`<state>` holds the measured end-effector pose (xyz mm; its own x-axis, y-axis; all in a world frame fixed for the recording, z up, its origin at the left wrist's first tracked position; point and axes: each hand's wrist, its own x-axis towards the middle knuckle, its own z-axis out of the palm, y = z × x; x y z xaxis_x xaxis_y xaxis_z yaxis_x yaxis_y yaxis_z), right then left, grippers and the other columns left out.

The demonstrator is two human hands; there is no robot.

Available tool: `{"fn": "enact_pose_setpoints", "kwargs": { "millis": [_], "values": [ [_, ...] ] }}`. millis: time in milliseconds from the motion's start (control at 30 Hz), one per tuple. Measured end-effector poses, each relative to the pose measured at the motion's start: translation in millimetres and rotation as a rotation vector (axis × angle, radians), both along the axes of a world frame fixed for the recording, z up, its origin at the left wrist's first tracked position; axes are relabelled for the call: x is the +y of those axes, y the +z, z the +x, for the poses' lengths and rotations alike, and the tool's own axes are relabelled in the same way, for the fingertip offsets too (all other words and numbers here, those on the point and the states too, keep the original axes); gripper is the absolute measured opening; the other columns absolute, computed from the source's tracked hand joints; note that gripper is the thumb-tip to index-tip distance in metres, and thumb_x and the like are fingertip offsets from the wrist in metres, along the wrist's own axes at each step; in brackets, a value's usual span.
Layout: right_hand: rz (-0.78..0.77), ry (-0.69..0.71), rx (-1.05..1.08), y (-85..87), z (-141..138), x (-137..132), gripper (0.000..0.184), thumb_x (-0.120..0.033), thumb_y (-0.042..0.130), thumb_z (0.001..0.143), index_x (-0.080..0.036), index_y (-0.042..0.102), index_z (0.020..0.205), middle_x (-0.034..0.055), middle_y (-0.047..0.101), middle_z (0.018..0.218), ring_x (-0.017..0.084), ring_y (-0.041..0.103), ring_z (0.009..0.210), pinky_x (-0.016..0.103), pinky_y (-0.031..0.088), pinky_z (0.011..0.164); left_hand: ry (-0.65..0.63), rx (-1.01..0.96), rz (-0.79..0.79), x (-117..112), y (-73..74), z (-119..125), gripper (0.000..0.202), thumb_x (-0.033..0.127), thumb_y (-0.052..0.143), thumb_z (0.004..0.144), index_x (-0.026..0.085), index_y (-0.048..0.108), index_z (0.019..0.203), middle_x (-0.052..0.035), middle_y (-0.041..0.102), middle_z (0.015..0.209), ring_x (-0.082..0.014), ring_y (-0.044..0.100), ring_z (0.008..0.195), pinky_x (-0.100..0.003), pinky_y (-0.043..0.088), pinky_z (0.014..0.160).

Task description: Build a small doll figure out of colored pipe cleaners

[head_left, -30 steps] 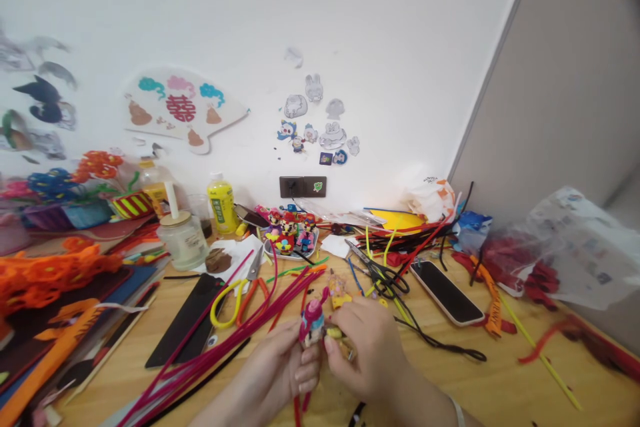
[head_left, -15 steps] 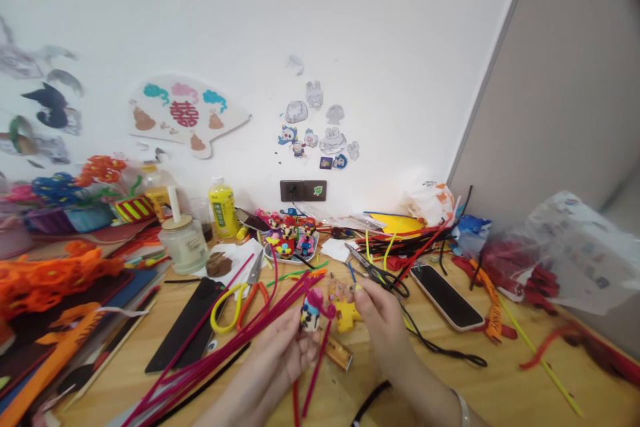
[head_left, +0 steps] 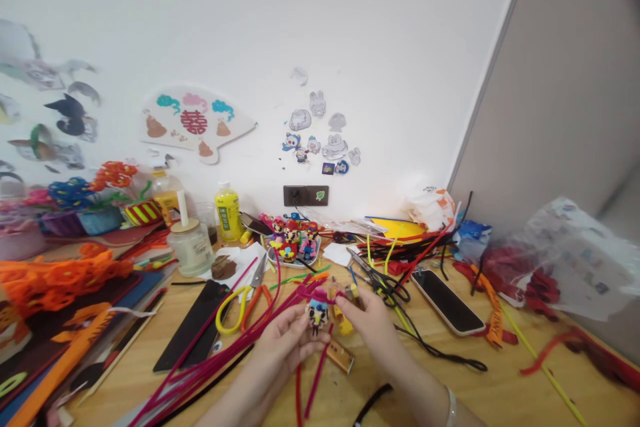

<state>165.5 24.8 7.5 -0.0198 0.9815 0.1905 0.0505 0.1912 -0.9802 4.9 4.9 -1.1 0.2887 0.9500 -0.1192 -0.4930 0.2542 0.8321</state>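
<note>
At our cluttered wooden worktable (head_left: 440, 400), we hold a small pipe-cleaner doll (head_left: 318, 312) above the tabletop, clasped in our left hand (head_left: 283, 360), the fingers (head_left: 295, 337) curled closely around it. Our right hand (head_left: 373, 327) stays just beside the doll, its fingertips (head_left: 353, 300) at a magenta strand (head_left: 333, 295) running from the doll's head; we cannot tell whether they grip it. Magenta pipe cleaners (head_left: 210, 340) fan out below, near yellow-handled scissors (head_left: 233, 307), while black-handled scissors (head_left: 393, 292) and a phone (head_left: 447, 301) lie to the right.
</note>
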Motion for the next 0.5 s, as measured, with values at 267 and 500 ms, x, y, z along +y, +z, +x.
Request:
{"fn": "enact_pose_setpoints", "kwargs": {
  "millis": [267, 500],
  "values": [
    [0.024, 0.047, 0.080, -3.4, -3.5, -1.1, 0.034, -0.044, 0.064, 0.070, -0.014, 0.065, 0.087, 0.0073, 0.070, 0.089, 0.025, 0.062, 0.086, 0.035, 0.046, 0.078, 0.099, -0.036, -0.007, 3.3, -4.4, -0.8, 0.027, 0.017, 0.081, 0.055, 0.015, 0.065, 0.076, -0.0038, 0.072, 0.072, -0.0185, 0.069, 0.072, -0.030, 0.050, 0.078],
    [0.046, 0.025, -0.002, -12.7, -12.9, -4.8, 0.019, -0.031, 0.064, 0.069, -0.014, 0.064, 0.078, 0.0060, 0.069, 0.080, 0.023, 0.063, 0.079, 0.034, 0.048, 0.075, 0.087, -0.067, 0.012, 0.7, 0.7, -1.7, 0.016, 0.015, 0.077, 0.063, 0.014, 0.064, 0.073, -0.0041, 0.071, 0.076, -0.0150, 0.067, 0.075, -0.026, 0.050, 0.077]
  ]
}}
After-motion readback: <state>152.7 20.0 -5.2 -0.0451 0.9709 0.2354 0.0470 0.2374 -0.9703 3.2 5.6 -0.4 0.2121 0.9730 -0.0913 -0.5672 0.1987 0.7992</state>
